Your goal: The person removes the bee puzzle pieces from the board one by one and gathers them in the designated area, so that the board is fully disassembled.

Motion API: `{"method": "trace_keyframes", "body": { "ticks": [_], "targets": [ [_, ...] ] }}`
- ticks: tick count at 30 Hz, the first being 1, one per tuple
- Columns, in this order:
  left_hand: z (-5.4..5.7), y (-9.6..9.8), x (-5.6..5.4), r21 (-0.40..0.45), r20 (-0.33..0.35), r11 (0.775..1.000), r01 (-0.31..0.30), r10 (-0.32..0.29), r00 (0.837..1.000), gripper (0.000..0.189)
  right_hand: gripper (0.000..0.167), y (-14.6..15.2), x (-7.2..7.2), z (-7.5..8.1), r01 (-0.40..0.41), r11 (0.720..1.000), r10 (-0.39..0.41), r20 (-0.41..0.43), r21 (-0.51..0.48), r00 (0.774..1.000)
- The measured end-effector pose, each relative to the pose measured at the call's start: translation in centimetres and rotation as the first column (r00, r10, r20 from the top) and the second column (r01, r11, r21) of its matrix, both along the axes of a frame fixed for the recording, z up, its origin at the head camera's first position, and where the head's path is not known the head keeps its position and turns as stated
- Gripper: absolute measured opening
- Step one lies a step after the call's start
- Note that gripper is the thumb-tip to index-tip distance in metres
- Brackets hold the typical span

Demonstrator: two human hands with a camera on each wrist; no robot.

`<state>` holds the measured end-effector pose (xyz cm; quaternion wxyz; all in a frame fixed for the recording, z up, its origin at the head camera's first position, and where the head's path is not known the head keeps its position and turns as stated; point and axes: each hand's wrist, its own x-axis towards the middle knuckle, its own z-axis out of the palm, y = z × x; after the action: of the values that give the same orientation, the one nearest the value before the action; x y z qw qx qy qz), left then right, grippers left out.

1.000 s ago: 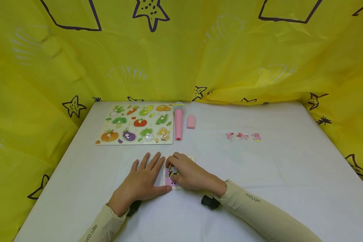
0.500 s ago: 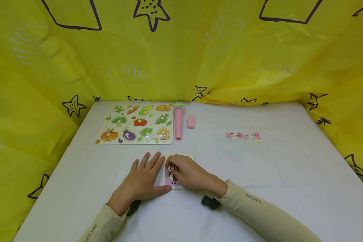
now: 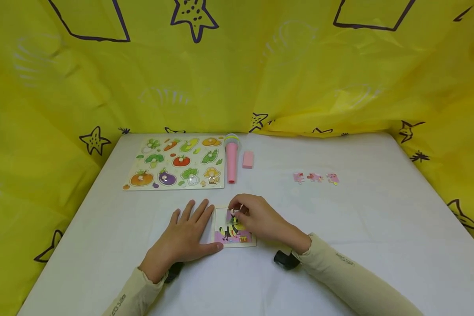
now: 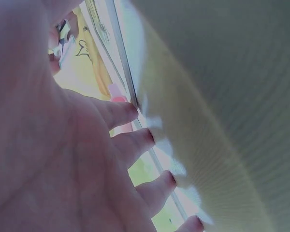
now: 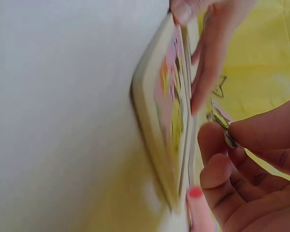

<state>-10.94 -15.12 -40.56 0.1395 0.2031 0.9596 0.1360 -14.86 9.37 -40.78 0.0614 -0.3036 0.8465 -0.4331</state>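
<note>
A small framed jigsaw puzzle [image 3: 233, 239] with a bee picture lies in front of me, its lower part filled with pieces and its upper left bare. My left hand [image 3: 185, 235] rests flat beside it, fingers spread, the thumb on its lower left corner. Above the frame my right hand [image 3: 260, 217] pinches a puzzle piece [image 5: 223, 124] between thumb and index finger, lifted off the board. In the left wrist view the left palm and straight fingers [image 4: 130, 145] show close up. Off to the right lie several loose pink puzzle pieces [image 3: 315, 177].
A vegetable peg puzzle board [image 3: 173, 166] lies at the back left. A pink toy microphone [image 3: 231, 162] lies against its right side, with a pink block [image 3: 247, 159] near it. A yellow patterned curtain [image 3: 237, 79] hangs around the white table [image 3: 339, 263].
The right hand has lifted away from the puzzle, up and to the right, with a piece pinched in it, baring the frame's upper left. The left hand stays in place.
</note>
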Motion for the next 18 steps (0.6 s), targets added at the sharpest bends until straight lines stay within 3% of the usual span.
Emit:
{"method": "trace_keyframes", "body": {
  "ticks": [10, 18],
  "targets": [
    [-0.4, 0.0, 0.0, -0.016, 0.011, 1.000, -0.016, 0.016, 1.000, 0.102, 0.020, 4.6, -0.8, -0.1, 0.128, 0.992, -0.128, -0.014, 0.001, 0.992],
    [-0.5, 0.0, -0.1, -0.010, 0.002, 1.000, -0.007, 0.007, 1.000, 0.102, 0.019, 8.8, -1.4, 0.0, 0.287, 0.958, -0.286, -0.044, 0.019, 0.957]
  ]
}}
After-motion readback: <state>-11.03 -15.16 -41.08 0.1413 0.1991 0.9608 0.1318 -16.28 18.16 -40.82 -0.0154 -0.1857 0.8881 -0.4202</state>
